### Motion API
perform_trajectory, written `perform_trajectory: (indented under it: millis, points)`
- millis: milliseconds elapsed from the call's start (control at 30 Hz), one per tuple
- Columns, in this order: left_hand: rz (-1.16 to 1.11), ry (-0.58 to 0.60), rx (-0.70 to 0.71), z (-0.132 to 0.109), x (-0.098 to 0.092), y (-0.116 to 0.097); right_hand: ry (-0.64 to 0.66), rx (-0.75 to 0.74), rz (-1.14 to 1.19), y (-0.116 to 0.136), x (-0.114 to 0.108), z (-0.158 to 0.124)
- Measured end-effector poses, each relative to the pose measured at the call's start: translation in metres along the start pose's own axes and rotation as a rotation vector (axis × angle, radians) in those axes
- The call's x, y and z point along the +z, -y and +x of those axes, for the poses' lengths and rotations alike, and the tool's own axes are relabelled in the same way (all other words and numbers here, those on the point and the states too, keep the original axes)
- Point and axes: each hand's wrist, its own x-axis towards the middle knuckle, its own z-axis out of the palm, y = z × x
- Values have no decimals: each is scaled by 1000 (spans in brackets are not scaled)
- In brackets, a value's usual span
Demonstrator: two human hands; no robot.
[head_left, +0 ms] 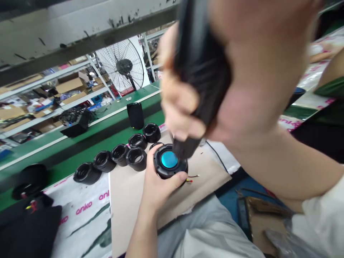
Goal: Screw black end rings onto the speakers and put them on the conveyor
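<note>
My left hand [154, 190] grips a round black speaker part [167, 172] with a shiny blue disc in its centre. Thumb and fingers wrap around its rim, and short wires with small connectors [190, 181] stick out beside it. Close to the camera and blurred, my right hand [242, 75] is closed around a black, thick-handled power screwdriver [201, 68]. The tool points down, its nose over the right side of the speaker's rim; whether the tip touches is hidden. Beneath both lies a cardboard sheet [129, 215].
Several black ring-shaped housings [136, 159] stand in rows beyond the cardboard. A black speaker box [135, 115] is farther back on the green bench [107, 154]. Dark parts [29, 229] lie at left. Behind are a fan [123, 66] and loaded shelves [70, 86]. Another person's arm [330, 71] shows at right.
</note>
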Motion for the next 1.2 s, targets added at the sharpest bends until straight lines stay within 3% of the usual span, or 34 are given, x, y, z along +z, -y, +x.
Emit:
perform_trajectory:
  millis: [67,100,200,267,400,600,767,1000,1100,1200]
  points:
    - [-16,5,14,1,0,1,-134,-232,-36,-10,-19,3]
    - [-23,14,15,1,0,1,-271,-297,-114,-18,-29,4]
    - [-32,11,15,2,0,2,-482,-279,-189,-50,-55,5]
    - [-38,11,24,2,0,3,-521,-245,-184,-67,-66,3]
    - [-57,18,36,2,0,3,-529,-196,-224,-84,-73,-1]
    - [-100,26,13,2,1,7,-463,-88,-181,-80,-74,-5]
    - [-111,21,25,-1,1,9,-542,-231,-212,-71,-74,0]
    - [-98,32,16,0,0,9,-535,-241,-263,-91,-72,-1]
    - [-102,36,18,0,0,7,-509,-120,-222,-90,-74,-4]
    - [-95,37,-5,0,0,5,-466,-5,-159,-69,-73,-4]
